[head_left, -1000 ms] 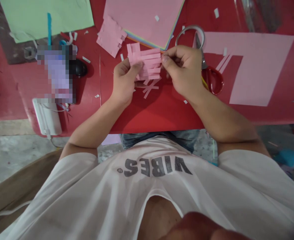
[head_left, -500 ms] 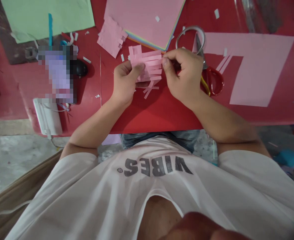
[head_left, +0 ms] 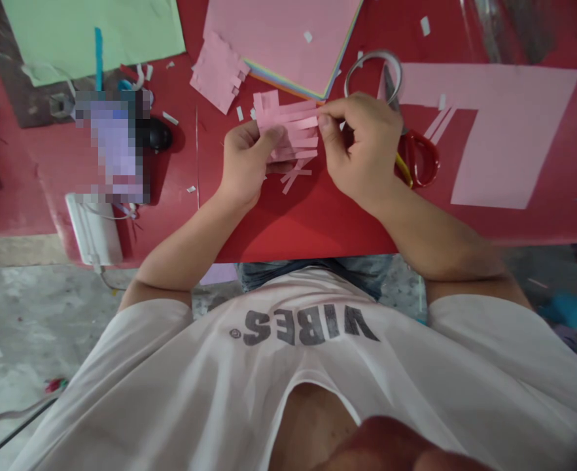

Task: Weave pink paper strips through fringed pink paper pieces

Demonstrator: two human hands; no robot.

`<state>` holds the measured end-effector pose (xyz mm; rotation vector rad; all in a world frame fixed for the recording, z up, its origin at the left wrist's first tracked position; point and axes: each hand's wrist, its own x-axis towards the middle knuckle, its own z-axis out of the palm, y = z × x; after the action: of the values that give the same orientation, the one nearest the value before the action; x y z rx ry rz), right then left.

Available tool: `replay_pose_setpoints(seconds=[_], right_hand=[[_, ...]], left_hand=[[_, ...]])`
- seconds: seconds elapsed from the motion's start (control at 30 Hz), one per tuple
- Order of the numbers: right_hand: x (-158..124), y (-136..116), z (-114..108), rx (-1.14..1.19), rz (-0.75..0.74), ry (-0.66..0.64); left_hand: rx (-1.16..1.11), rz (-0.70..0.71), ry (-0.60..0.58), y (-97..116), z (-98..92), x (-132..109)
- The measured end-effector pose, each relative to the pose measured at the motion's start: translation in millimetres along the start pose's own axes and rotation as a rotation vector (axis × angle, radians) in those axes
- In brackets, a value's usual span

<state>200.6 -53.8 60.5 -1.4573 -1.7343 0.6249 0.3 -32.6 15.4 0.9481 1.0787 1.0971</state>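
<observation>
My left hand (head_left: 249, 157) is closed on a pink piece of woven paper strips (head_left: 298, 134), thumb on top and fingers beneath. Loose strip ends stick out of its right side. At that side my right hand (head_left: 362, 144) pinches the end of a pink paper strip between thumb and forefinger; the tip itself is hidden. A few narrow pink strips (head_left: 296, 175) lie crossed on the table just below the woven piece. Another pink woven square (head_left: 220, 72) rests farther back. Partly behind my right hand are red-and-yellow-handled scissors (head_left: 423, 160) and a tape roll (head_left: 350, 75).
A stack of coloured paper (head_left: 288, 46) lies at the back of the red table (head_left: 288, 229). To the right is a cut pink sheet (head_left: 499, 144); to the left, a green sheet (head_left: 97, 39), a black mouse (head_left: 159, 134) and a white power strip (head_left: 92, 229). Paper scraps are scattered about.
Both hands stay almost in place, with the right wrist turned slightly. The strip ends on the woven piece have shifted a little. At lower left, a brown surface has given way to floor.
</observation>
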Motion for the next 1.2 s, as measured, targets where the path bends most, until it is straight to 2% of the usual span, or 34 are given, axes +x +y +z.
replay_pose_setpoints(seconds=[0.17,0.37,0.63,0.97,1.2], right_hand=[[5.0,-2.4,-1.5,0.206,0.059,-0.001],[6.2,1.2,3.9,0.226,-0.008,0.075],[12.4,4.4,8.6,0.308,0.064,0.135],[20.3,27.6,23.6,0.544,0.312,0.044],[20.7,29.4,24.2,0.595,0.301,0.020]], left_hand=[[0.052,0.052,-0.026,-1.6,-1.4,1.2],[0.116,0.097,0.005,-3.3,-2.8,2.9],[0.065,0.178,-0.050,3.2,0.3,-3.5],[0.084,0.183,-0.078,3.1,0.5,-4.6],[0.090,0.177,-0.069,2.0,-1.3,-2.1]])
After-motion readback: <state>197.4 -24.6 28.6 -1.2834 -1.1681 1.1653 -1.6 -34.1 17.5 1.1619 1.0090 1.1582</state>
